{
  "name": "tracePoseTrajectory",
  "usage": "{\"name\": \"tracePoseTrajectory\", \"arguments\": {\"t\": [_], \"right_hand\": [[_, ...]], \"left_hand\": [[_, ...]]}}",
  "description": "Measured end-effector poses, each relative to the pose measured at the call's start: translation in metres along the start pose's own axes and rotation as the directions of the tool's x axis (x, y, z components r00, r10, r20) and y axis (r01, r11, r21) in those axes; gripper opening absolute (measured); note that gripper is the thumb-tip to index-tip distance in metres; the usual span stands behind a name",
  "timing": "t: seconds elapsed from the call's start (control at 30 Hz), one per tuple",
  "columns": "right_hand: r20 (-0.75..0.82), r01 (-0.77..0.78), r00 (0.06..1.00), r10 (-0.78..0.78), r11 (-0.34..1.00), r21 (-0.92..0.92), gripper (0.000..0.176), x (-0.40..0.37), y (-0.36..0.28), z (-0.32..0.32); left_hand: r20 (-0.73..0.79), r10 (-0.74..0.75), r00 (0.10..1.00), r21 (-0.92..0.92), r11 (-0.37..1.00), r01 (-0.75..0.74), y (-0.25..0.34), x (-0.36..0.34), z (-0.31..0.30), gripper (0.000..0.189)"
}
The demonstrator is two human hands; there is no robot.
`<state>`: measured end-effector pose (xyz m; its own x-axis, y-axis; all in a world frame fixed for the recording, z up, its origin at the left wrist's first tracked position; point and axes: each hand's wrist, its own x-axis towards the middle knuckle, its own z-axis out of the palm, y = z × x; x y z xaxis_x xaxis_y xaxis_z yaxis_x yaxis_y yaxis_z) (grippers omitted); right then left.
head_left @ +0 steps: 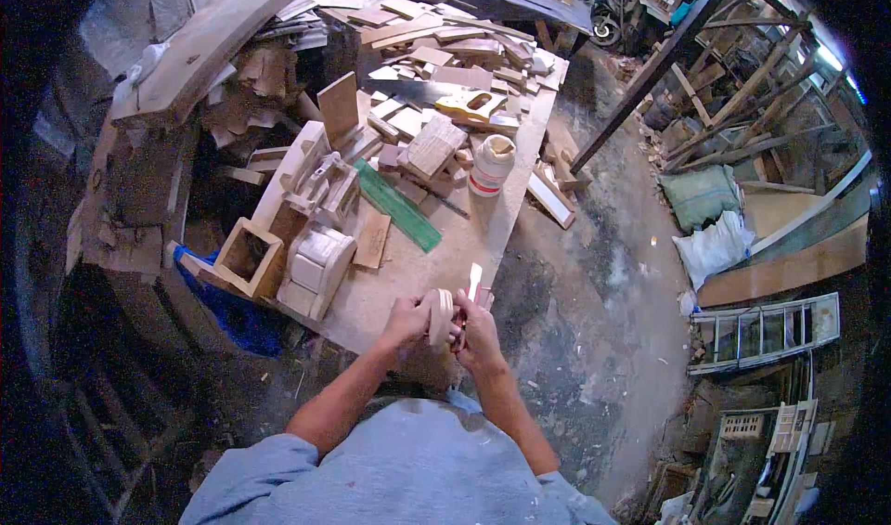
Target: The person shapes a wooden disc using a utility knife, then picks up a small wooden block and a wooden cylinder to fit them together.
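At the near edge of the workbench point(436, 270), my left hand point(406, 321) grips a rounded, layered wooden piece point(441, 318), seen nearly edge-on. My right hand point(478, 335) is close against the other side of it, fingers curled around a slim tool with a flat white tip point(475, 276) and a reddish lower part; I cannot tell its exact kind. Beyond the hands, an open white jar point(492, 165) with a red-marked label stands on the bench. Left of the hands sits a wooden model vehicle point(317, 260) with a rounded front.
A green strip point(399, 205) and a small wooden board point(372, 239) lie mid-bench. A handsaw point(469, 105) with a yellow handle rests near heaped wood offcuts point(464, 47). An open wooden box frame point(249, 256) stands at the left edge. Sacks point(713, 246) and a ladder-like frame point(766, 333) are at right.
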<state>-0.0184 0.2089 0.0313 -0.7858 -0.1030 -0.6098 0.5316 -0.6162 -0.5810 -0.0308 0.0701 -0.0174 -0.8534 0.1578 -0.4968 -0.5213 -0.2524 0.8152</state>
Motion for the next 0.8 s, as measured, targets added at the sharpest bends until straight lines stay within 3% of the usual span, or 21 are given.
{"name": "tracePoseTrajectory", "arguments": {"t": [0.1,0.13,0.23,0.27,0.37,0.4,0.5,0.53,0.6,0.67,0.77,0.8], "right_hand": [[0.001,0.101,0.994,-0.106,0.943,-0.318,0.030,0.008,0.010,-0.002],[-0.022,0.136,0.986,-0.166,0.872,-0.471,0.031,0.009,0.015,-0.002],[0.060,0.298,0.947,-0.314,0.796,-0.527,0.032,0.009,0.026,0.009],[0.102,0.276,0.960,-0.262,0.804,-0.526,0.030,0.003,0.018,0.009],[0.104,0.279,0.959,-0.262,0.835,-0.474,0.029,0.002,0.017,0.005],[0.097,0.299,0.953,-0.287,0.843,-0.447,0.028,0.004,0.016,0.006],[-0.007,0.286,0.947,-0.320,0.855,-0.432,0.027,0.016,0.014,0.003],[-0.094,0.319,0.916,-0.390,0.850,-0.420,0.024,0.022,0.015,0.011],[0.082,0.453,0.756,-0.649,0.429,-0.781,0.025,0.081,0.037,-0.029],[0.156,0.454,0.682,-0.715,0.246,-0.856,0.028,0.071,0.028,-0.017],[0.050,0.424,0.718,-0.694,0.379,-0.823,0.030,0.036,0.002,0.007],[0.019,0.337,0.798,-0.602,0.421,-0.842,0.032,0.026,-0.009,0.008]], "left_hand": [[-0.049,0.003,0.999,0.149,0.989,0.004,-0.016,0.022,-0.010,0.031],[-0.054,0.099,0.994,0.304,0.950,-0.078,0.003,0.006,-0.005,0.027],[0.054,0.173,0.983,0.380,0.907,-0.181,0.029,-0.013,-0.006,0.023],[0.089,0.303,0.949,0.544,0.783,-0.302,0.024,-0.009,-0.011,0.024],[0.030,0.410,0.911,0.625,0.704,-0.338,0.030,-0.010,-0.017,0.028],[0.083,0.461,0.883,0.685,0.617,-0.386,0.014,0.005,-0.032,0.029],[-0.271,0.456,0.848,0.777,0.624,-0.087,0.019,-0.007,-0.056,0.027],[-0.213,0.594,0.775,0.839,0.519,-0.167,0.027,-0.022,-0.067,0.024],[-0.228,0.601,0.766,0.765,0.598,-0.241,0.025,-0.041,-0.085,0.024],[-0.255,0.553,0.794,0.771,0.611,-0.178,0.018,-0.058,-0.095,0.024],[-0.264,0.520,0.812,0.794,0.596,-0.124,0.024,-0.079,-0.089,0.023],[-0.263,0.511,0.818,0.801,0.588,-0.110,0.023,-0.084,-0.085,0.023]]}}
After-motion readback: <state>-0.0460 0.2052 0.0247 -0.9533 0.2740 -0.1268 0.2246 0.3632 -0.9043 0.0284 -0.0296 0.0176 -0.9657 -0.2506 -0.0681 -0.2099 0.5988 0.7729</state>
